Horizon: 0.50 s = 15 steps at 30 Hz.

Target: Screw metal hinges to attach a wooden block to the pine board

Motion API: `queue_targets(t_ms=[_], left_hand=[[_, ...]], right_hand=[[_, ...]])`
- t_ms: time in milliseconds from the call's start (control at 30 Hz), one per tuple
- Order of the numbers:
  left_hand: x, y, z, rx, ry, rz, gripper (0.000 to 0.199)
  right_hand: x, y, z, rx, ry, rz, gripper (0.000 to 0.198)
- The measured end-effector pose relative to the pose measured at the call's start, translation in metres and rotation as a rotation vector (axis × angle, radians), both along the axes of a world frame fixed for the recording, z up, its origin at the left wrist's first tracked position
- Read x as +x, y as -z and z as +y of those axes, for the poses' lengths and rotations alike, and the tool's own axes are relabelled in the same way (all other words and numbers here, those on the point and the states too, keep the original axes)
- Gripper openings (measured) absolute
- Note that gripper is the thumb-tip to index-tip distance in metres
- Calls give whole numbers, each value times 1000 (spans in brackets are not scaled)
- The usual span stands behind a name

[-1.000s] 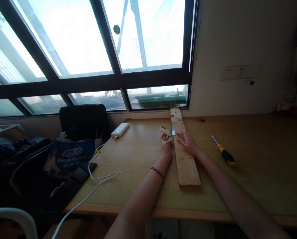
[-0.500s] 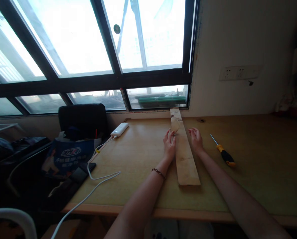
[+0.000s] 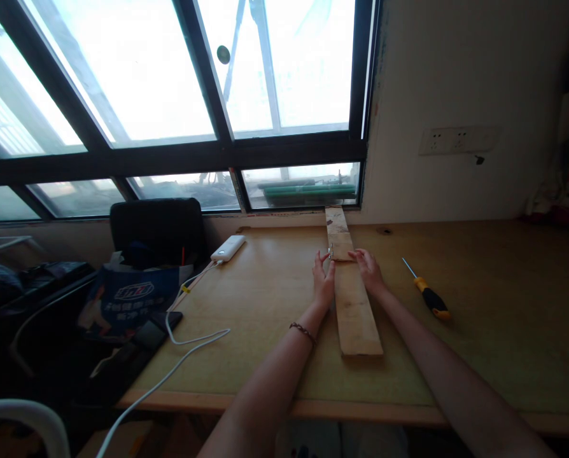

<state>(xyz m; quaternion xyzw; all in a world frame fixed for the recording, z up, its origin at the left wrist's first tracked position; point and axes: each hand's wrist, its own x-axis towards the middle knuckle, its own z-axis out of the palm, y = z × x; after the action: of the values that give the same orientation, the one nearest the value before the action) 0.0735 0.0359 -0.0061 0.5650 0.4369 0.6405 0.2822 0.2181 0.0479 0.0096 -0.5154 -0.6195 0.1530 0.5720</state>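
A long pale wooden plank lies on the desk and runs away from me toward the window. A small wooden piece with a metal hinge lies folded on top of the plank's far half. My left hand is at the plank's left edge, with its fingertips on the hinge side of the small piece. From the right side of the plank, my right hand has its fingertips on the small piece's other end. A braided bracelet sits on my left wrist.
A yellow and black screwdriver lies right of the plank. A white power bank with a white cable lies to the left. Off the desk's left end are a blue bag, a phone and a black chair back.
The small hinged piece, which lay flat to the left of the plank, has been swung over onto the plank. My right hand left the plank's middle and came to the piece's right end.
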Motion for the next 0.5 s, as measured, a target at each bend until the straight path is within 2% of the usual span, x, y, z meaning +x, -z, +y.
queue_targets(t_ms=[100, 233, 500], left_hand=[[1, 2, 2, -26, 56, -60, 53], [1, 4, 3, -46, 79, -102, 54], [0, 5, 5, -75, 50, -67, 57]], right_hand=[[2, 1, 3, -24, 25, -101, 54], [4, 1, 4, -28, 4, -135, 56], [3, 3, 1, 38, -11, -164, 46]])
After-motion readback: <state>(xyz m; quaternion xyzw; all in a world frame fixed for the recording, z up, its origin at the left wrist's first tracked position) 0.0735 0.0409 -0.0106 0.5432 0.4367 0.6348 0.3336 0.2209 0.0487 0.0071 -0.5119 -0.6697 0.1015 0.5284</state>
